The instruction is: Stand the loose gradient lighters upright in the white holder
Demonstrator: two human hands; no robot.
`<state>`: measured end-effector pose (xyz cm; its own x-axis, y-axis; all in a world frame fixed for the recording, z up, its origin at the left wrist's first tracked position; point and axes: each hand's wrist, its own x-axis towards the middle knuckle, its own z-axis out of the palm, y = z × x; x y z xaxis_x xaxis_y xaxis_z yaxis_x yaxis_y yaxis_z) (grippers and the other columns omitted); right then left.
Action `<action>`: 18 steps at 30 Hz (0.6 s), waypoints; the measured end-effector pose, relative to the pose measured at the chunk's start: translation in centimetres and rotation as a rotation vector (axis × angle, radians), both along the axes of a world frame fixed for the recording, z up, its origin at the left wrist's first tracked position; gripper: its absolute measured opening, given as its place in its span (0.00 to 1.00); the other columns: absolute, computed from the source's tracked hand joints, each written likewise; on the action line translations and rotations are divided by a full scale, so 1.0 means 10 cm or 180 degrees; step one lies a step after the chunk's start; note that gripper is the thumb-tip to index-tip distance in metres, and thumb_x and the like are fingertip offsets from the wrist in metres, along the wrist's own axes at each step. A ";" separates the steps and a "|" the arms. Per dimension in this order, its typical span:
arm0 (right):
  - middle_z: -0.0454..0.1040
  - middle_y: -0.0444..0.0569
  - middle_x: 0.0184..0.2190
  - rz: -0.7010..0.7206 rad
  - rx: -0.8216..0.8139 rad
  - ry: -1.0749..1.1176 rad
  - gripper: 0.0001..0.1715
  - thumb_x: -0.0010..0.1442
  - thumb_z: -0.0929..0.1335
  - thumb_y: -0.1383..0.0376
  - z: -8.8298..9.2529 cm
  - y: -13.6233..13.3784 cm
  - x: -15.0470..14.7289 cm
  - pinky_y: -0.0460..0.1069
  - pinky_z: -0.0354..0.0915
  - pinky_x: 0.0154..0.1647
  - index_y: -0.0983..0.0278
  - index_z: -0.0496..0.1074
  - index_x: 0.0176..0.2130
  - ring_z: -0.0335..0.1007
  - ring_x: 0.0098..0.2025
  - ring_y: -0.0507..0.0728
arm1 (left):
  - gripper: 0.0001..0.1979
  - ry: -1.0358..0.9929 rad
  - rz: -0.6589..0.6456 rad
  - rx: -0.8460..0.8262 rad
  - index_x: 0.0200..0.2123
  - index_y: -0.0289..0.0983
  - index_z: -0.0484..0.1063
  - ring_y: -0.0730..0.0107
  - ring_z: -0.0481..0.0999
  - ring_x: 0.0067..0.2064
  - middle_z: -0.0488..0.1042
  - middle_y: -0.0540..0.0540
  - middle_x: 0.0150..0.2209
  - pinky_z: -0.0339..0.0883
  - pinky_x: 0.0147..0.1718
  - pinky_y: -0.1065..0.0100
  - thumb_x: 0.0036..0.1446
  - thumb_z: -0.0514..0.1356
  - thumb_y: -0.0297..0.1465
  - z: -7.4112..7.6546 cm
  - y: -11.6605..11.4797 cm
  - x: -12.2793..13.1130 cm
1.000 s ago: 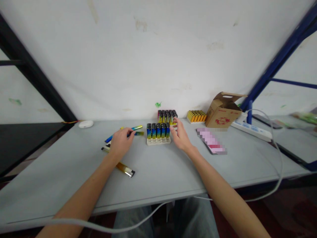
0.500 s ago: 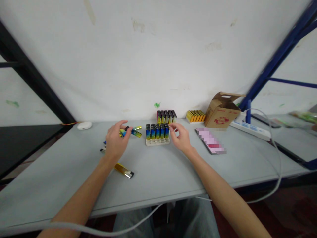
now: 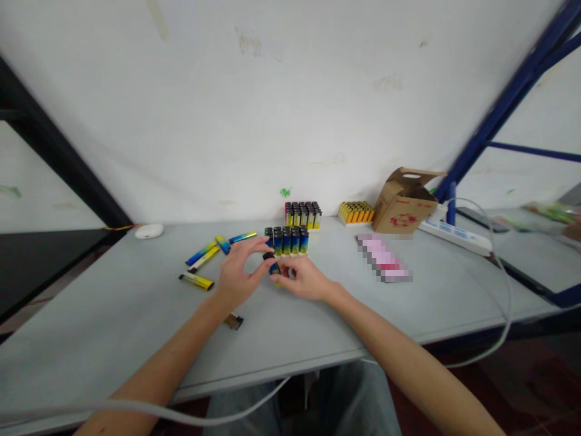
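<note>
A lighter with a black top and a blue-yellow body is between my two hands, in front of the tray. My left hand pinches its top end with thumb and fingers. The lower part is gripped by the fingertips of my right hand. Just behind, blue-yellow lighters stand upright in rows in a pale tray, partly covered by my hands. Loose lighters lie to the left, among them a blue-yellow one, a yellow one and one half hidden under my left wrist.
By the wall stand a second block of black-topped lighters and a tray of orange-yellow ones. An open cardboard box, a phone and a power strip are on the right. A white case lies far left.
My left hand has moved right, bringing a lighter from the loose pile to the front of the tray. My right hand has come from the tray's right side to meet it.
</note>
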<state>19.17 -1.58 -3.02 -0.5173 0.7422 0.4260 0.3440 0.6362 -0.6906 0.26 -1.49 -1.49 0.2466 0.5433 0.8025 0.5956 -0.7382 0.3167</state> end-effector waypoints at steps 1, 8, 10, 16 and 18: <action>0.65 0.41 0.23 0.0037 -0.0155 0.0099 0.16 0.62 0.66 0.55 0.00 0.00 -0.01 0.46 0.55 0.29 0.64 0.67 0.28 0.59 0.26 0.50 | 0.18 -0.0032 0.0003 -0.0102 0.52 0.39 0.65 0.60 0.76 0.47 0.79 0.44 0.41 0.66 0.52 0.56 0.62 0.56 0.39 0.01 0.00 -0.01; 0.69 0.41 0.24 0.0693 -0.2264 0.1530 0.15 0.59 0.65 0.53 0.10 0.04 0.02 0.46 0.61 0.24 0.62 0.63 0.39 0.65 0.25 0.52 | 0.18 -0.0235 0.0447 -0.0505 0.50 0.36 0.67 0.62 0.75 0.46 0.77 0.42 0.43 0.67 0.49 0.60 0.66 0.45 0.38 0.00 0.14 -0.15; 0.65 0.38 0.21 0.1052 -0.2935 0.1793 0.15 0.55 0.67 0.57 0.14 0.05 0.06 0.45 0.59 0.21 0.61 0.62 0.40 0.63 0.22 0.51 | 0.18 -0.0120 0.0535 -0.0487 0.46 0.36 0.69 0.61 0.74 0.47 0.76 0.42 0.43 0.67 0.49 0.60 0.66 0.45 0.38 -0.02 0.18 -0.17; 0.59 0.38 0.19 0.1591 -0.3912 0.2352 0.07 0.50 0.63 0.66 0.21 0.08 0.19 0.42 0.48 0.15 0.62 0.58 0.31 0.52 0.18 0.48 | 0.18 0.0207 0.0447 -0.0526 0.40 0.37 0.72 0.60 0.73 0.47 0.76 0.42 0.41 0.65 0.51 0.58 0.66 0.44 0.37 -0.03 0.17 -0.14; 0.55 0.37 0.17 0.1584 -0.3941 0.2457 0.04 0.52 0.62 0.66 0.22 0.09 0.21 0.41 0.44 0.14 0.61 0.58 0.31 0.46 0.16 0.48 | 0.18 0.0219 0.0429 -0.0502 0.39 0.38 0.72 0.61 0.72 0.47 0.75 0.42 0.41 0.64 0.51 0.58 0.66 0.44 0.36 -0.03 0.16 -0.12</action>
<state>21.31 -0.66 -0.83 -0.7624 0.6462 -0.0346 -0.4000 -0.5126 -0.7597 -0.96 0.07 -1.82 0.2144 0.6926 0.6887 0.7098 -0.5949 0.3773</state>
